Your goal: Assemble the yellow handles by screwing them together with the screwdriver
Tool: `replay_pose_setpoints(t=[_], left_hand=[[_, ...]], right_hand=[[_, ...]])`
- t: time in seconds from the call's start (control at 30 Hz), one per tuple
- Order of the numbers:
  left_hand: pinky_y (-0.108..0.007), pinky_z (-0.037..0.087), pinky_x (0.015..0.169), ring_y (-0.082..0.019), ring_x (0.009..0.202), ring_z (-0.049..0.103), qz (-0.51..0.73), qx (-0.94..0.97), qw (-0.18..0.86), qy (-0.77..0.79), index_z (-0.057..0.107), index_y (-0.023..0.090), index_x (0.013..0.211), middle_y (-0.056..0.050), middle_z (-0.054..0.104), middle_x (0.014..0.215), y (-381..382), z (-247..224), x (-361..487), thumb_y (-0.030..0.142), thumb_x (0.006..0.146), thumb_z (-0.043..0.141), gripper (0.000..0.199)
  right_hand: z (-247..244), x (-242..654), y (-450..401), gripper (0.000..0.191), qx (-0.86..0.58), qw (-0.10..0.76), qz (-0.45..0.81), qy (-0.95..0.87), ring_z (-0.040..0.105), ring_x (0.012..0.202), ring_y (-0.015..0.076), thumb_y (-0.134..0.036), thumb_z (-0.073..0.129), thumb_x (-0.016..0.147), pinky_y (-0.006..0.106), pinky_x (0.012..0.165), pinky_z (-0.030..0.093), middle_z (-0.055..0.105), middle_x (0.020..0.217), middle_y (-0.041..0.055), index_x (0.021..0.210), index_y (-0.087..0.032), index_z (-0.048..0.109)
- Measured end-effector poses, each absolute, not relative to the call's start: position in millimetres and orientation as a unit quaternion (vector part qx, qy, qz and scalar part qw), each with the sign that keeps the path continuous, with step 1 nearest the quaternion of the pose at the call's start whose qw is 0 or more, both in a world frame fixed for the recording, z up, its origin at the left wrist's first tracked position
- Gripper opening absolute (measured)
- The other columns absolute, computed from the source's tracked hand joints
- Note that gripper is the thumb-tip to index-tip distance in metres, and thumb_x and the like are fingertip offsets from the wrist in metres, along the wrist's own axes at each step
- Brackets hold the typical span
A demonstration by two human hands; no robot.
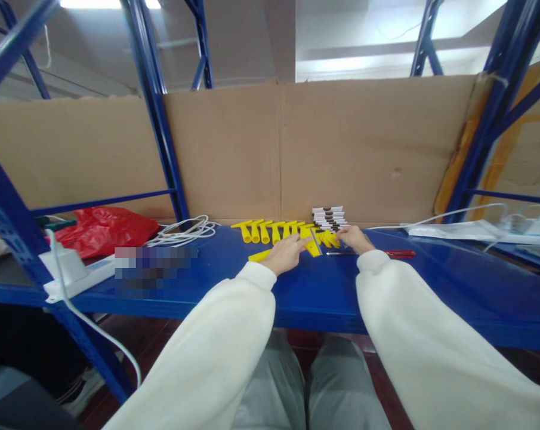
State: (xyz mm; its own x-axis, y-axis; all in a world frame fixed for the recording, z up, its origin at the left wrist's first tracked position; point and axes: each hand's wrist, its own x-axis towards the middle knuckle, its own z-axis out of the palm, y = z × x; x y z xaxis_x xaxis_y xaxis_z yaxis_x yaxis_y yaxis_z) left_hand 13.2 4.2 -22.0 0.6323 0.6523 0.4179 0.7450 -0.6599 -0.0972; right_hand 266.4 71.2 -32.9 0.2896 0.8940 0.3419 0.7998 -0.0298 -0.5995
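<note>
My left hand [286, 254] is wrapped around a yellow T-shaped scraper [313, 245]. Its handle sticks out left of the palm, and its wide head, with a greyish strip along it, points right. My right hand [354, 238] has its fingertips together at a small pile of yellow pieces [329, 239]; what they pinch is too small to make out. Behind that hand lies a stack of white-and-dark strips [329, 217]. A row of several yellow T-shaped scrapers [264, 232] lies behind my left hand. Under my right wrist rests a screwdriver with a red handle [400, 254].
The blue shelf [314, 310] has a cardboard wall [225, 149] at its back. To the left are a coiled white cable [184, 232], a red plastic bag [108, 230] and a white power strip [82, 279]. A white flat packet [457, 230] lies at right, between blue posts.
</note>
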Motion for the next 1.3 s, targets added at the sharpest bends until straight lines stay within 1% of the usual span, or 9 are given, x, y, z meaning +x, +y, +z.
replay_pose_setpoints(t=[0.1,0.17,0.27,0.4,0.53,0.8,1.07,1.17,1.3], left_hand=[[-0.032,0.050,0.095,-0.023,0.110,0.062,-0.171,-0.898,0.131,-0.383,0.053,0.021,0.144,-0.013,0.064,0.119,8,-25,13,0.017,0.098,0.041,0.048],[-0.033,0.050,0.095,-0.023,0.110,0.062,-0.169,-0.901,0.128,-0.378,0.054,0.021,0.143,-0.013,0.064,0.119,9,-26,12,0.016,0.097,0.040,0.048],[-0.033,0.050,0.095,-0.024,0.111,0.062,-0.157,-0.904,0.119,-0.378,0.055,0.021,0.143,-0.013,0.064,0.119,7,-26,12,0.016,0.097,0.040,0.048],[-0.032,0.051,0.092,-0.024,0.110,0.063,-0.135,-0.909,0.105,-0.381,0.055,0.020,0.143,-0.014,0.065,0.117,3,-23,13,0.018,0.098,0.041,0.047],[-0.032,0.050,0.093,-0.024,0.108,0.064,-0.133,-0.911,0.102,-0.377,0.059,0.019,0.139,-0.013,0.066,0.116,2,-22,13,0.020,0.098,0.042,0.044],[-0.032,0.048,0.099,-0.024,0.114,0.063,-0.120,-0.917,0.102,-0.367,0.059,0.020,0.139,-0.013,0.067,0.119,3,-23,14,0.021,0.099,0.042,0.044],[-0.034,0.049,0.096,-0.025,0.116,0.063,-0.116,-0.924,0.103,-0.351,0.058,0.019,0.139,-0.014,0.065,0.125,5,-27,14,0.019,0.098,0.041,0.044],[-0.033,0.050,0.095,-0.024,0.114,0.064,-0.123,-0.929,0.102,-0.333,0.061,0.020,0.136,-0.013,0.065,0.125,7,-29,13,0.019,0.097,0.043,0.043],[-0.033,0.051,0.094,-0.024,0.113,0.064,-0.125,-0.938,0.089,-0.310,0.063,0.022,0.134,-0.012,0.066,0.123,7,-28,13,0.019,0.095,0.047,0.042]], right_hand=[[-28,271,62,0.016,-0.741,0.358,0.073,-0.562,0.069,0.081,0.0218,-0.017,0.064,0.071,0.028,0.072,0.051,0.074,0.080,0.0077,0.081,-0.016,0.077],[-23,273,53,0.016,-0.768,0.332,0.053,-0.546,0.070,0.088,0.0241,-0.018,0.064,0.072,0.033,0.080,0.051,0.075,0.085,0.0078,0.082,-0.019,0.077],[-14,273,40,0.015,-0.789,0.281,0.027,-0.546,0.069,0.099,0.0279,-0.021,0.063,0.074,0.042,0.092,0.047,0.076,0.092,0.0074,0.081,-0.022,0.077],[-8,272,29,0.015,-0.793,0.236,0.022,-0.561,0.068,0.105,0.0301,-0.020,0.063,0.074,0.047,0.096,0.045,0.076,0.094,0.0076,0.079,-0.022,0.076],[-7,272,24,0.019,-0.789,0.208,0.036,-0.577,0.066,0.109,0.0307,-0.018,0.060,0.075,0.050,0.100,0.042,0.076,0.101,0.0077,0.082,-0.022,0.077],[-9,267,21,0.022,-0.774,0.162,0.039,-0.611,0.067,0.106,0.0289,-0.016,0.058,0.076,0.050,0.100,0.042,0.076,0.101,0.0077,0.084,-0.022,0.078],[-15,267,26,0.026,-0.781,0.150,0.022,-0.606,0.067,0.106,0.0276,-0.018,0.059,0.076,0.046,0.100,0.043,0.075,0.105,0.0071,0.093,-0.024,0.078],[-19,269,30,0.023,-0.780,0.151,0.019,-0.606,0.066,0.106,0.0274,-0.021,0.060,0.076,0.046,0.099,0.045,0.074,0.101,0.0069,0.091,-0.024,0.077],[-23,271,36,0.017,-0.774,0.161,0.019,-0.613,0.066,0.105,0.0288,-0.024,0.066,0.072,0.048,0.097,0.046,0.073,0.097,0.0085,0.087,-0.023,0.076]])
